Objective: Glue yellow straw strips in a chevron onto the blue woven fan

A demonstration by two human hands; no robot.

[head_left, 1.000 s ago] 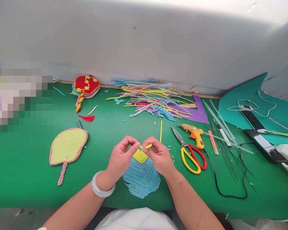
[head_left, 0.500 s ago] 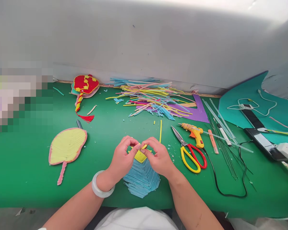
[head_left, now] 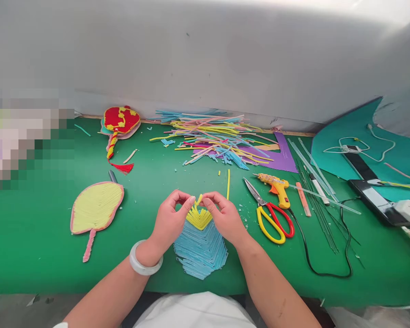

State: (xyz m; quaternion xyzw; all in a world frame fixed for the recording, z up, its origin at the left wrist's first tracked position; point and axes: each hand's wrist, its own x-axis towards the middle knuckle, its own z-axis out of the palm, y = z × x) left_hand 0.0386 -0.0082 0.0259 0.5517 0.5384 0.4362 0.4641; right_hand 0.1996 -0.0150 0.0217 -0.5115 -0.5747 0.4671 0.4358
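A leaf-shaped panel of blue pipe cleaners (head_left: pixel 201 253) lies in front of me, its strips set in a V pattern. Its far tip is covered in yellow pipe cleaner strips (head_left: pixel 201 220). Above that tip, a short bent piece of yellow pipe cleaner (head_left: pixel 200 199) sticks up between my fingertips. My left hand (head_left: pixel 172 218) pinches at its left side, thumb against fingers. From the right, my right hand (head_left: pixel 224 216) pinches it too, with the fingers partly hiding the panel's tip. A longer yellow pipe cleaner (head_left: pixel 228 183) lies just beyond my right hand.
Scissors (head_left: pixel 269 212), a yellow glue gun (head_left: pixel 275 187) and thin dark wires (head_left: pixel 317 209) lie to the right. A pile of coloured pipe cleaners (head_left: pixel 212 136) is at the back. Left are a yellow leaf-shaped fan (head_left: pixel 97 207) and a red fan (head_left: pixel 122 119).
My hands have drawn slightly apart and away from the panel, uncovering more of its yellow tip. The short yellow piece now stands more upright between them.
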